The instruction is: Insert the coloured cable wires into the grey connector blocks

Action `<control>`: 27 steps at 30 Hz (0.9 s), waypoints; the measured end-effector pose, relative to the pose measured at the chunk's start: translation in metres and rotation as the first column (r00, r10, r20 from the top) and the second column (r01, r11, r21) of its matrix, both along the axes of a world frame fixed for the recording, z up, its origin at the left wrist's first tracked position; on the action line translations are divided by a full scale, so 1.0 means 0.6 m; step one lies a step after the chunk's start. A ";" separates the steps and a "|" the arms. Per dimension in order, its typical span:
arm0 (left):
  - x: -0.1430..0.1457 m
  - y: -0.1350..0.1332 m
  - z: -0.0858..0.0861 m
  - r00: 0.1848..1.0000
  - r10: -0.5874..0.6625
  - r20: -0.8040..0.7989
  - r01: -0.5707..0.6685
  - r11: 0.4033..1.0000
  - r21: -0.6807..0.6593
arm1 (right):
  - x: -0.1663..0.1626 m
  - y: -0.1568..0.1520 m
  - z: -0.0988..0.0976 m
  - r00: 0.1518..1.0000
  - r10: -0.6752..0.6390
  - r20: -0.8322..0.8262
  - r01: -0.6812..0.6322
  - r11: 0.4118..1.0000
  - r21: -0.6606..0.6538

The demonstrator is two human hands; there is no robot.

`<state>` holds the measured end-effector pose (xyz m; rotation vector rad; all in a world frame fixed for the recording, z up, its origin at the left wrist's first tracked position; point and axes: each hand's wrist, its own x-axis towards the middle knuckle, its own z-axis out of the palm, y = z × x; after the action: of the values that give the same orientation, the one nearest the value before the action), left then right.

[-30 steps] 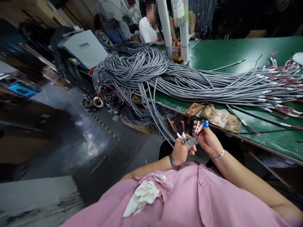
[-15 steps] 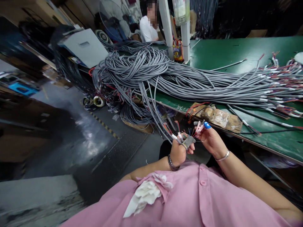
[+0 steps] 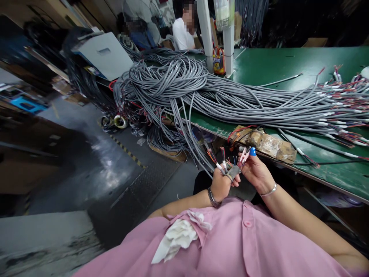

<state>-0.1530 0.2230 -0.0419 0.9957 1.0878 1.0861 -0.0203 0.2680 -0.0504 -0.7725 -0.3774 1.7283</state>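
Several grey cables [image 3: 208,168] run down from the bench into my left hand [image 3: 221,185], which is closed around their ends. White sleeves and fanned-out coloured wires [image 3: 212,155] stick up above its fist. A grey cover [image 3: 233,173] wraps the left thumb. Just to the right, my right hand [image 3: 257,172] pinches a small pale pink clip [image 3: 244,156] between thumb and fingers, close to the thin wire ends. Its thumb wears a blue cover [image 3: 252,151]. The fingertips behind the clip are partly hidden.
A thick bundle of grey cables [image 3: 230,104] lies along the green bench [image 3: 276,63]. At the near edge sits a worn wooden block [image 3: 272,146]. A grey-white box [image 3: 105,55] stands at left. Beyond the bench is a person in white [image 3: 183,34].
My left hand has moved slightly right with the cables, nearer to my right hand. The right hand stays almost in place, and the pink clip is turned a little more upright.
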 end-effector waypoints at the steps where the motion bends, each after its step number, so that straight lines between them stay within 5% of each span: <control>1: -0.001 -0.001 0.000 1.000 -0.007 -0.008 0.007 1.000 0.000 | -0.001 0.000 -0.001 1.000 -0.007 0.004 0.007 1.000 0.007; 11: -0.016 -0.013 -0.006 0.999 -0.034 -0.014 0.034 0.999 -0.008 | 0.018 -0.009 -0.008 0.988 0.133 -0.079 -0.131 0.991 0.034; 17: -0.029 -0.022 -0.014 0.997 -0.072 -0.037 0.071 0.997 -0.015 | 0.063 -0.014 -0.011 0.840 0.498 0.215 -0.517 0.855 0.037; 24: -0.025 -0.021 -0.008 0.972 -0.200 -0.122 0.199 0.980 -0.014 | 0.060 -0.018 0.019 0.707 0.422 0.568 -0.557 0.827 0.079; 27: -0.023 -0.019 -0.009 0.936 -0.324 -0.136 0.318 0.946 -0.063 | 0.047 -0.029 0.032 0.659 0.464 0.592 -0.636 0.764 0.110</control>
<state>-0.1668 0.2115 -0.0472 1.1868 1.0145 0.7327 0.0077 0.2507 -0.0313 -0.9623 -1.3786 1.9160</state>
